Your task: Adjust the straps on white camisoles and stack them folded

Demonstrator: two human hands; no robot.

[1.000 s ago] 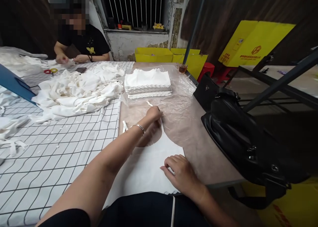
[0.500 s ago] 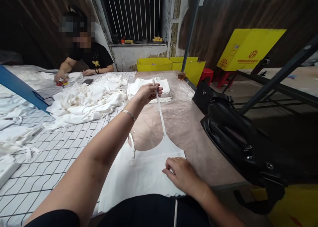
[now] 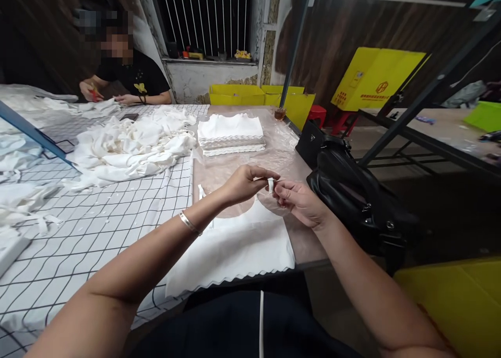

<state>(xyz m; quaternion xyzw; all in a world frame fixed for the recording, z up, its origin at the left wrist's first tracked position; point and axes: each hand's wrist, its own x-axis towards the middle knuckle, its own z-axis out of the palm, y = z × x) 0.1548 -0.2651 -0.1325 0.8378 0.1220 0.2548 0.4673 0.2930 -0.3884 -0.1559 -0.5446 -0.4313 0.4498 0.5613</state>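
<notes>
A white camisole (image 3: 235,248) lies flat on the table in front of me, its scalloped hem near the table edge. My left hand (image 3: 248,183) is closed, its fingertips pinching one shoulder strap (image 3: 271,186) of the camisole above the neckline. My right hand (image 3: 300,201) meets it from the other side, thumb and fingers pressed together at the same strap. Fingers partly cover the strap, so its full run is hidden. The camisole's other strap (image 3: 201,192) lies loose beyond my left forearm.
Behind is a neat stack of white garments (image 3: 230,133) on plastic sheeting. A loose white heap (image 3: 133,144) lies left on the checked cloth (image 3: 117,233). A black bag (image 3: 348,186) sits along the right edge. Across the table a person (image 3: 135,79) holds red-handled scissors (image 3: 95,94).
My left hand has drawn back toward me from the stack with the strap. My right hand has risen off the camisole and joined it. The view has shifted slightly.
</notes>
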